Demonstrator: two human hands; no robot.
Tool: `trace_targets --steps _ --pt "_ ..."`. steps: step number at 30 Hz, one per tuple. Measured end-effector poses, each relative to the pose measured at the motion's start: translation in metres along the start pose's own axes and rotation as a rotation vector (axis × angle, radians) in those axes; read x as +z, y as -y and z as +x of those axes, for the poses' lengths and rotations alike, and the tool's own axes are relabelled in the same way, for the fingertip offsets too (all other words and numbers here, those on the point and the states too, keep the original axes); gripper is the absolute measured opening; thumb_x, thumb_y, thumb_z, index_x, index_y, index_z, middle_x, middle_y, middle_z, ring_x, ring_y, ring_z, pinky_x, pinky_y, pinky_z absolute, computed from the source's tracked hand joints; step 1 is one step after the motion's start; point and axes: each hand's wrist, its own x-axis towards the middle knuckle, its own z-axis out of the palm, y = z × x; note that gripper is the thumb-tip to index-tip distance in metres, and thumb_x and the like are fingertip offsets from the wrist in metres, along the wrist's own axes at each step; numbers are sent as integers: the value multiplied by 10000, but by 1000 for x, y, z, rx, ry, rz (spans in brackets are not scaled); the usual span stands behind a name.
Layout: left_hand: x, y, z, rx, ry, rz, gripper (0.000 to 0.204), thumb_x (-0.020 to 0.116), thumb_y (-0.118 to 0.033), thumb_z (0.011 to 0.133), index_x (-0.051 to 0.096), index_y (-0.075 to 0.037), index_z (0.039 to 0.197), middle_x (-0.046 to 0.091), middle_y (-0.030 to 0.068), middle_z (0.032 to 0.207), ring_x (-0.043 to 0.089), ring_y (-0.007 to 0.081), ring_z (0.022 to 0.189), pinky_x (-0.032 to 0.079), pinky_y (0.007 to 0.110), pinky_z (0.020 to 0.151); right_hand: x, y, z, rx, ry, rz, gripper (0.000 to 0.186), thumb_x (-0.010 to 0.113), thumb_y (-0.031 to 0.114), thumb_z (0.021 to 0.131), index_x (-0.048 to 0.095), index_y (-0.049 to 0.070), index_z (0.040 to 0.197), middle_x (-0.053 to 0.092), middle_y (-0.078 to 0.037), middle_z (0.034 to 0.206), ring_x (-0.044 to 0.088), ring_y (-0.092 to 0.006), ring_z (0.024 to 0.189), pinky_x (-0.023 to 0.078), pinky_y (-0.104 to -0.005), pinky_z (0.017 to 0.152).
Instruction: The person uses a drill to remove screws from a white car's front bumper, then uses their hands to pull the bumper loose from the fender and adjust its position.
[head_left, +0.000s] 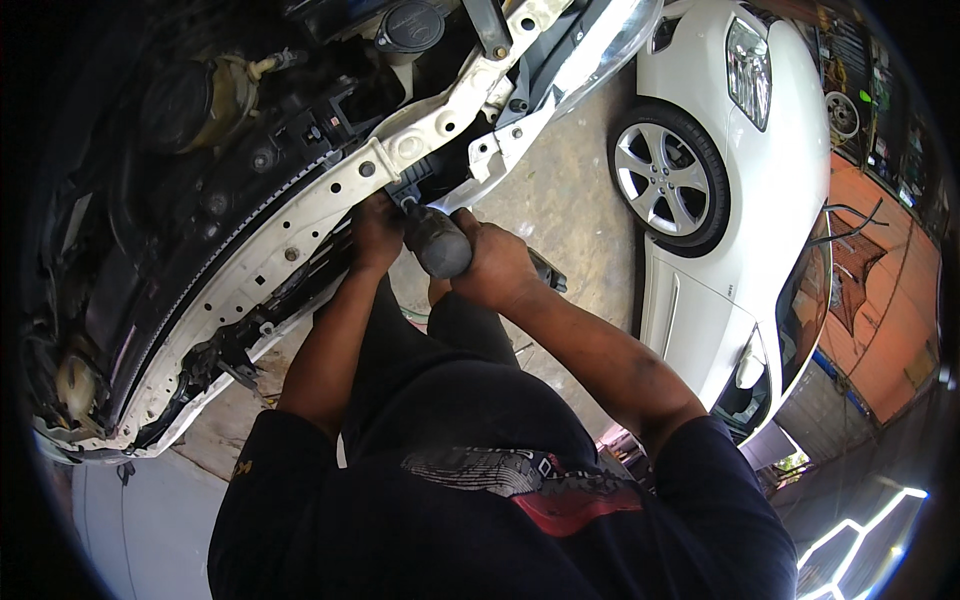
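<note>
My right hand (pixel 492 264) is closed round the grip of a dark cordless impact driver (pixel 440 246). The tool's rounded back end is toward me, and its nose points up at a black finned part (pixel 410 182) below the cream metal crossbeam (pixel 345 185) of a car front. My left hand (pixel 377 234) is beside the tool's nose, just under the beam. Its fingers look curled in the shadow by the black part; what they hold is hidden.
An engine bay with a black-capped reservoir (pixel 410 27) lies beyond the beam. A clear headlight (pixel 610 45) juts out at its upper right. To the right stands a white car (pixel 765 190) with a silver-spoked wheel (pixel 662 177), across a worn concrete floor (pixel 560 185).
</note>
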Motion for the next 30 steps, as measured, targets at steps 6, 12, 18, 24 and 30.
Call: trace_targets --steps 6,12,18,24,30 --pt "-7 -1 0 148 0 268 182 778 -63 887 748 -14 1060 800 119 993 766 232 938 568 374 855 -1 0 0 -9 5 -2 610 756 134 766 547 59 1334 753 -246 1074 726 -428 1079 570 -529 956" --pt "-1 3 -1 4 -20 -31 179 779 -30 863 747 -15 1038 807 122 985 771 226 911 571 366 844 -3 1 -1 -3 0 18 620 757 133 766 548 63 1345 756 -243 1072 729 -434 1067 569 -531 955" --pt "-3 -9 -2 -35 23 94 290 726 38 899 662 4 1180 769 110 1108 738 186 1038 572 338 924 -3 -2 0 -56 -13 -19 635 766 131 767 552 61 1360 754 -233 1088 724 -413 1102 574 -515 965" --pt "-6 -5 -1 -121 81 -109 382 653 87 943 578 18 1312 715 139 1240 710 208 1141 569 337 987 -6 1 -1 -98 10 -78 634 773 131 764 555 60 1355 750 -219 1099 723 -401 1098 581 -510 955" --pt "-3 -26 -3 -120 17 -155 288 709 47 925 644 34 1206 754 113 1121 735 176 1038 575 325 903 -4 -1 1 -131 -18 -110 622 775 143 755 558 53 1331 752 -214 1075 729 -400 1076 589 -516 922"
